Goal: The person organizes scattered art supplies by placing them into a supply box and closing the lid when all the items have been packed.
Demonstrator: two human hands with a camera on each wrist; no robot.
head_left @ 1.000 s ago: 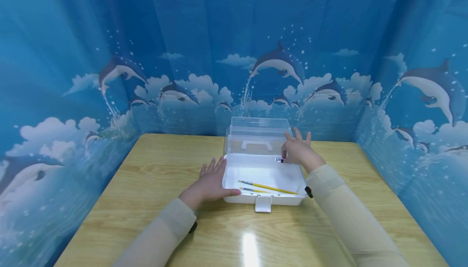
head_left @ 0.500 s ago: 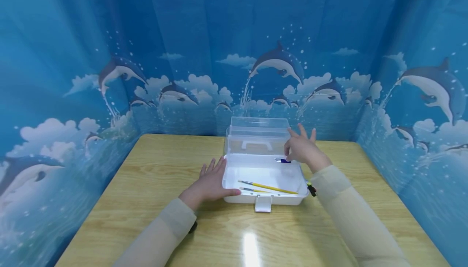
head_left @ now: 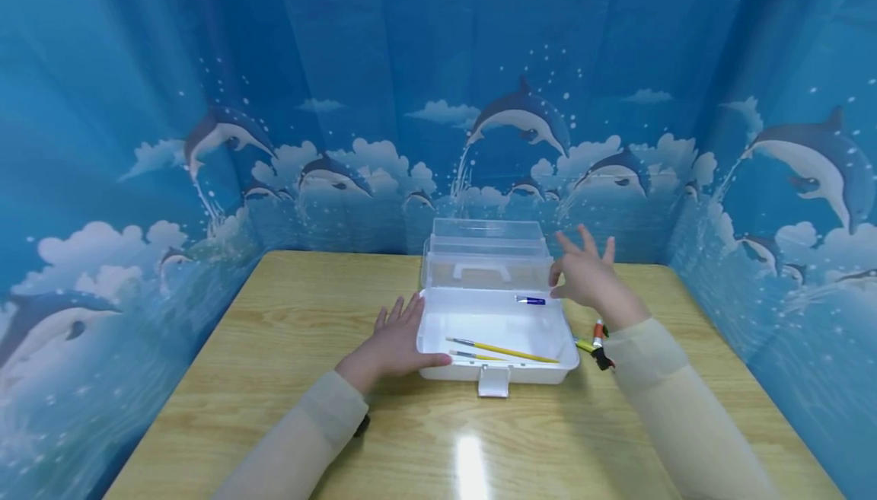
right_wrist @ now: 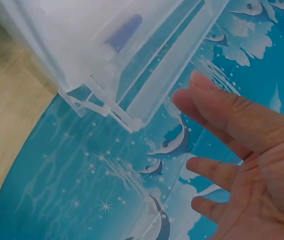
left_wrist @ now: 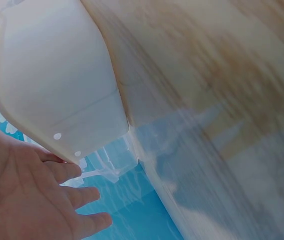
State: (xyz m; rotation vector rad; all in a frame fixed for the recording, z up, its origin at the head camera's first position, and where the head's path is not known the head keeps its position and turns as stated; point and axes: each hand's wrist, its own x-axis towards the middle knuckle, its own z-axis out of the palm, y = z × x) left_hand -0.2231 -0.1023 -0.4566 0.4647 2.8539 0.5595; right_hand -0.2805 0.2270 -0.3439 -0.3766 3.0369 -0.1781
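Observation:
A white plastic case point(head_left: 493, 374) stands on the table with its clear lid point(head_left: 488, 255) raised at the back. My left hand point(head_left: 392, 346) rests against its left end, thumb over the front rim and fingers straight; in the left wrist view that hand point(left_wrist: 31, 195) touches the case wall point(left_wrist: 61, 75). Two yellow-handled paintbrushes point(head_left: 507, 350) lie along the front inside. Toward the back lies a small dark-blue piece with a silvery end point(head_left: 530, 300). Just beyond the right rear corner, my right hand point(head_left: 588, 279) hovers with fingers spread; nothing shows between thumb and forefinger point(right_wrist: 242, 150).
Right of the case, partly behind the right sleeve, lie a yellow-green item with a black end point(head_left: 585, 345) and an orange-and-white tube point(head_left: 598, 334). A white latch point(head_left: 493, 383) hangs at the case front. A dolphin-print curtain point(head_left: 342, 66) encloses the wooden table point(head_left: 301, 287).
My right hand has drawn off the dark-blue piece and moved right, out past the case's rim. The piece stays in the case, now fully visible. My left hand has not moved.

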